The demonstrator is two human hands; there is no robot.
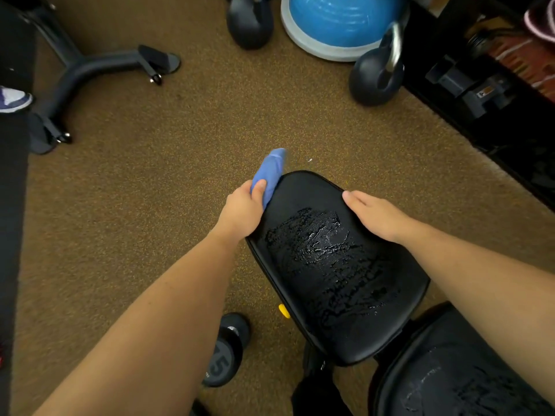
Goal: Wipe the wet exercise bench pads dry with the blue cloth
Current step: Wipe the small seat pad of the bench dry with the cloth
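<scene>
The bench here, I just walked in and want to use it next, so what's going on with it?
A person is about to wipe it down. Their left hand grips a rolled blue cloth at the far left edge of the seat pad, while the right hand rests flat on the pad's right side, fingers straight. The pad's middle has a wet patch not yet wiped. The second pad nearer the person also shows moisture streaks.

Both my bare forearms reach forward. My left hand [243, 207] is curled in a grip, thumb on top. My right hand [375, 216] lies flat, fingers straight and together.
</scene>
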